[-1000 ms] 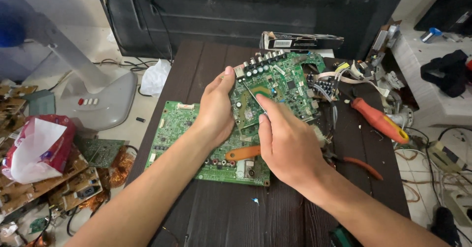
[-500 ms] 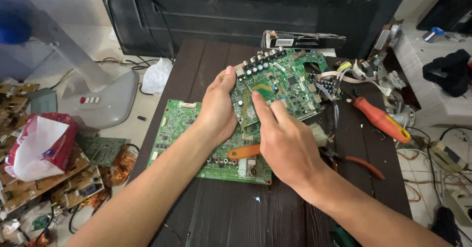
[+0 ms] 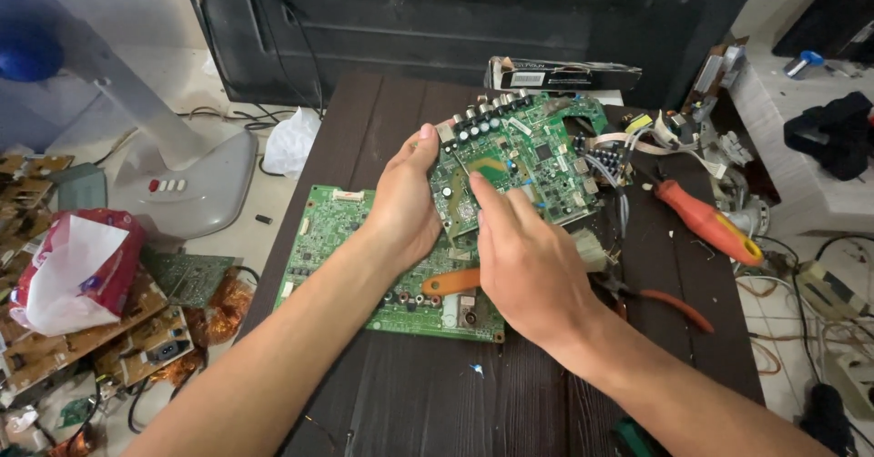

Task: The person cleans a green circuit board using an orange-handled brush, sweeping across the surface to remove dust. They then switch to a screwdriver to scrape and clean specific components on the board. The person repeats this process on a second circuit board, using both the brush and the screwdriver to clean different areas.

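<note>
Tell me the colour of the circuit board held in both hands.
Green circuit board, clearest in the head view.

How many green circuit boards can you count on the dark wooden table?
2. One green circuit board is held up by the left hand and right hand; another green circuit board lies flat beneath them. More may be hidden underneath.
</note>
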